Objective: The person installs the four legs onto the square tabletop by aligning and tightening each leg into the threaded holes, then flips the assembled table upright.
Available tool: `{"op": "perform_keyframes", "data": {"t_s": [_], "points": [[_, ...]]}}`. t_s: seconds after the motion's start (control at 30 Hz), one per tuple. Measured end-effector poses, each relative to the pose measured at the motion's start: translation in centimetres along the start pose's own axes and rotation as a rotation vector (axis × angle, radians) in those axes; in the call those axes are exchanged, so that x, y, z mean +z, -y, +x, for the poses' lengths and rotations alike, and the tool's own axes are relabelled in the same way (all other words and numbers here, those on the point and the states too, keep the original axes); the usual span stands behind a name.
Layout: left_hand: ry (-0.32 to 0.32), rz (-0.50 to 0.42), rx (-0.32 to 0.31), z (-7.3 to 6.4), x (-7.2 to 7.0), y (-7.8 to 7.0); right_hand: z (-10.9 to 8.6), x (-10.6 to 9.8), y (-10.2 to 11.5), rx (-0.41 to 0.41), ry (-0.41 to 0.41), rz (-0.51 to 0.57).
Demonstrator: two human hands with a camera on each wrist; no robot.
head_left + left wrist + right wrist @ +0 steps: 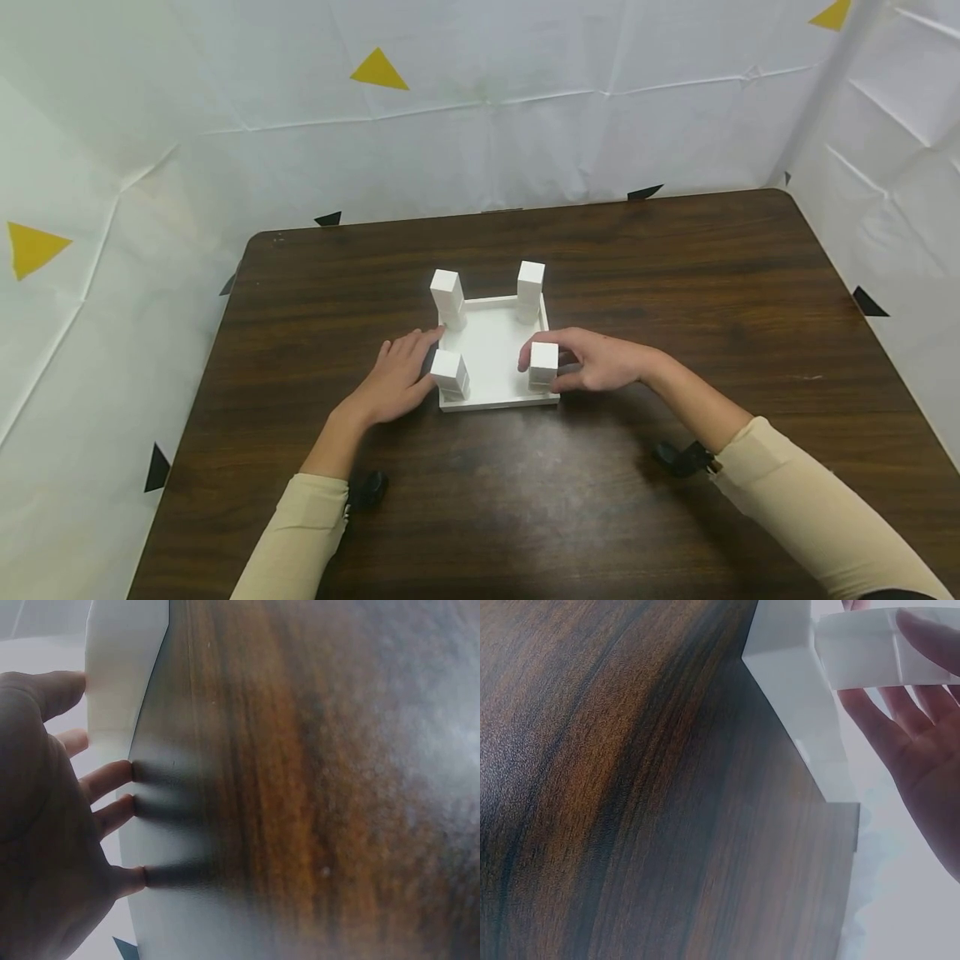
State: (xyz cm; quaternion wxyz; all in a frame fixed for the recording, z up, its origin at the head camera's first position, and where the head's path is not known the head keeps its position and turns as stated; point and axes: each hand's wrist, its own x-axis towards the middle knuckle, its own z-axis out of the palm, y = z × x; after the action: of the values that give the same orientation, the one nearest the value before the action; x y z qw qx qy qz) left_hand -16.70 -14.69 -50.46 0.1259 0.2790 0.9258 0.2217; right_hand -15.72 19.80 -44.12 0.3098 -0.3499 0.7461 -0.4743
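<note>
A shallow white square tray (491,354) lies on the table with a white post standing at each corner. My right hand (600,360) holds the near right post (543,363), thumb on the near side and fingers reaching round behind. The right wrist view shows this post (862,651), with seam lines across it, between the thumb and fingers of the hand (926,750). Extended fingers of my left hand (393,382) rest at the tray's left side, by the near left post (450,372). In the left wrist view, thumb and forefinger touch the white wall (120,682) and other fingertips meet the table.
The far left post (447,296) and far right post (530,287) rise from the tray's back corners. Dark wood-grain table (480,500) surrounds the tray. White sheeting (480,150) with yellow and black triangles hangs behind and along both sides.
</note>
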Motion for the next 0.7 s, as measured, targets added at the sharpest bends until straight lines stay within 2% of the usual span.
{"op": "perform_keyframes", "data": {"t_s": [0.47,0.7], "points": [[-0.009,-0.004,0.004,-0.06,0.02,-0.03,-0.01,0.36,0.26,0.033,-0.081,-0.071],[-0.008,-0.009,0.000,-0.17,-0.05,-0.07,0.05,0.63,0.13,0.047,-0.119,-0.060]]}}
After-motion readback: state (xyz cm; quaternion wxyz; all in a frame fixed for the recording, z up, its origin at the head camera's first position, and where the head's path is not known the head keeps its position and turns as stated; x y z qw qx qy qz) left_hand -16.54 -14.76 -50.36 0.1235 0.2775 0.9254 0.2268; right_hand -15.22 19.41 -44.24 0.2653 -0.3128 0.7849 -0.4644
